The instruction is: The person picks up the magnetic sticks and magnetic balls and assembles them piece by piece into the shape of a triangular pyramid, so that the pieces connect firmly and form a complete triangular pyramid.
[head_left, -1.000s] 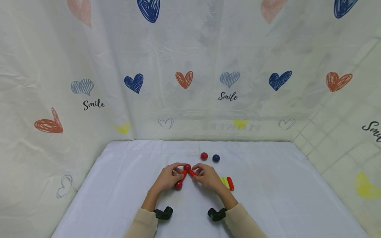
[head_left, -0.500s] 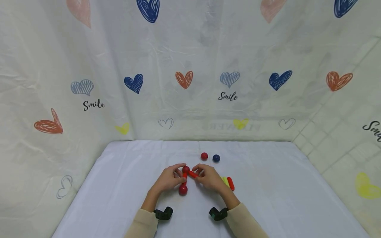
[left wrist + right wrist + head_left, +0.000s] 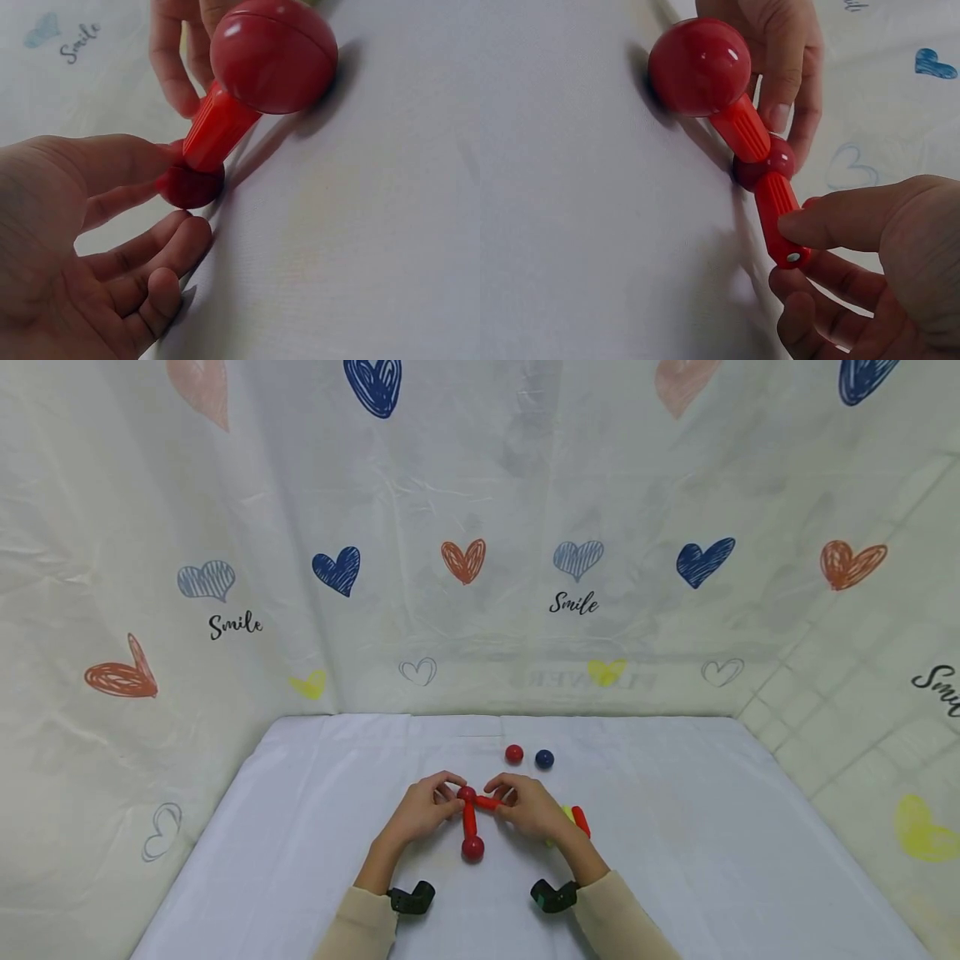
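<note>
My left hand (image 3: 422,806) pinches a small red ball (image 3: 467,794) between thumb and fingers over the white cloth. From that ball a red rod (image 3: 469,820) runs toward me to another red ball (image 3: 472,849), which looks largest in both wrist views. A second red rod (image 3: 487,802) meets the pinched ball on its right side, and my right hand (image 3: 528,810) grips it between thumb and fingers. In the right wrist view this rod (image 3: 774,206) shows a silvery dot on its free end. The rods and balls form a bent, L-like chain.
Farther back lie a loose red ball (image 3: 513,754) and a dark blue ball (image 3: 544,759). A red rod (image 3: 581,820) and yellow-green rods (image 3: 567,813) lie beside my right forearm, partly hidden by it. A heart-printed curtain (image 3: 517,635) rises behind the table.
The near red ball and its rod have swung to the right and toward me. The second rod, in my right hand, has turned nearly sideways. My left hand has barely moved.
</note>
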The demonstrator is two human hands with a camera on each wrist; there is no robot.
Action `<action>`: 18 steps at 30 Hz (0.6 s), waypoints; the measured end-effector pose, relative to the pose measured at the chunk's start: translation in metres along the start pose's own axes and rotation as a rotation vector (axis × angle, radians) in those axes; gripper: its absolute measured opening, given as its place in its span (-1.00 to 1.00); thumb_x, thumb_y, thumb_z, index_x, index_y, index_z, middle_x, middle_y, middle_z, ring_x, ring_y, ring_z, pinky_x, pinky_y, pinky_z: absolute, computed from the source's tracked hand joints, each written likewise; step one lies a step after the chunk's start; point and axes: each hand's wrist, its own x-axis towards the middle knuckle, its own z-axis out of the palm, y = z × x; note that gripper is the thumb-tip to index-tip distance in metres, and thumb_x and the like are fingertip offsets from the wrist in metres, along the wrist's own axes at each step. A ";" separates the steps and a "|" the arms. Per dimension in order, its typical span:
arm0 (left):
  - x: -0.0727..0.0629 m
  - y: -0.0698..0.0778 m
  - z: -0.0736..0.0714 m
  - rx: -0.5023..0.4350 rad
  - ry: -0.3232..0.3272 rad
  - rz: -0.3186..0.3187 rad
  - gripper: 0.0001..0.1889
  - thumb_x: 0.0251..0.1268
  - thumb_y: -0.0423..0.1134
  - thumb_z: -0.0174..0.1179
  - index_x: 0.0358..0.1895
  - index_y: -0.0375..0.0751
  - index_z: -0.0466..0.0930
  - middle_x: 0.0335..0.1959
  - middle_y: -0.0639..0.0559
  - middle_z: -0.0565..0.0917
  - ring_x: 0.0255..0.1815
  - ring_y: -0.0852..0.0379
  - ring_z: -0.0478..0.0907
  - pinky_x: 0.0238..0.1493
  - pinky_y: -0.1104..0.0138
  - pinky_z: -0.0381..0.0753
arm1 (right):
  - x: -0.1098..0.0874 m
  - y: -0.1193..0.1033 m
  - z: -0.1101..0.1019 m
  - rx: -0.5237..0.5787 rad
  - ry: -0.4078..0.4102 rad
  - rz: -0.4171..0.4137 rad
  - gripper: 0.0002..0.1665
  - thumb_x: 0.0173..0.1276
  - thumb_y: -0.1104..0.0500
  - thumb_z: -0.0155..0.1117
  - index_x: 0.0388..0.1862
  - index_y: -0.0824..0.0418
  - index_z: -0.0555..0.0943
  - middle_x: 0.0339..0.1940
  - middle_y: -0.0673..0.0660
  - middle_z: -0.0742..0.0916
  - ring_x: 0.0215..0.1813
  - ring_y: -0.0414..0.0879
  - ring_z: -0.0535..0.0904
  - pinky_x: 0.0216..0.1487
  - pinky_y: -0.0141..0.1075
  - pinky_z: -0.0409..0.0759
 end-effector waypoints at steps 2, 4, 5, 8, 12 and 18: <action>0.000 0.001 0.000 0.009 -0.003 0.006 -0.67 0.37 -0.21 0.31 0.18 0.02 0.64 -0.19 0.02 0.69 -0.34 0.10 0.57 -0.30 0.27 0.60 | 0.000 0.001 0.000 -0.006 -0.009 -0.011 -0.65 0.32 0.27 0.41 0.06 0.04 0.68 -0.12 0.03 0.73 -0.11 -0.08 0.57 -0.04 -0.18 0.67; -0.001 0.001 0.000 0.022 -0.005 0.013 -0.66 0.38 -0.20 0.31 0.19 0.03 0.66 -0.15 0.02 0.69 -0.33 0.10 0.56 -0.29 0.27 0.59 | 0.000 0.001 0.000 -0.010 -0.017 -0.020 -0.65 0.31 0.28 0.42 0.05 0.05 0.68 -0.12 0.03 0.73 -0.11 -0.08 0.57 -0.04 -0.18 0.67; -0.001 0.001 0.000 0.030 -0.006 0.017 -0.66 0.38 -0.20 0.31 0.19 0.04 0.67 -0.13 0.02 0.70 -0.32 0.10 0.56 -0.29 0.27 0.58 | 0.000 0.001 0.000 -0.012 -0.021 -0.023 -0.65 0.31 0.28 0.43 0.05 0.05 0.68 -0.12 0.02 0.73 -0.12 -0.08 0.57 -0.05 -0.19 0.67; -0.002 0.001 -0.001 0.047 -0.008 0.029 -0.68 0.39 -0.20 0.30 0.17 0.06 0.70 -0.11 0.02 0.70 -0.31 0.11 0.56 -0.28 0.27 0.57 | -0.001 0.000 0.000 -0.014 -0.025 -0.026 -0.65 0.30 0.28 0.43 0.05 0.05 0.68 -0.12 0.02 0.73 -0.11 -0.08 0.57 -0.04 -0.19 0.66; -0.003 0.002 -0.001 0.053 -0.010 0.035 -0.70 0.40 -0.21 0.29 0.15 0.07 0.71 -0.10 0.02 0.71 -0.30 0.12 0.56 -0.26 0.27 0.58 | -0.002 -0.001 -0.001 -0.011 -0.025 -0.026 -0.65 0.31 0.27 0.43 0.06 0.06 0.68 -0.12 0.03 0.74 -0.10 -0.08 0.58 -0.04 -0.19 0.67; -0.003 0.002 -0.001 0.059 -0.004 0.035 -0.72 0.39 -0.23 0.29 0.13 0.05 0.71 -0.12 0.02 0.70 -0.31 0.12 0.56 -0.28 0.29 0.56 | -0.003 0.000 -0.007 0.012 -0.018 0.000 -0.64 0.34 0.24 0.41 0.11 0.08 0.66 -0.12 0.01 0.73 -0.07 -0.08 0.60 -0.07 -0.21 0.69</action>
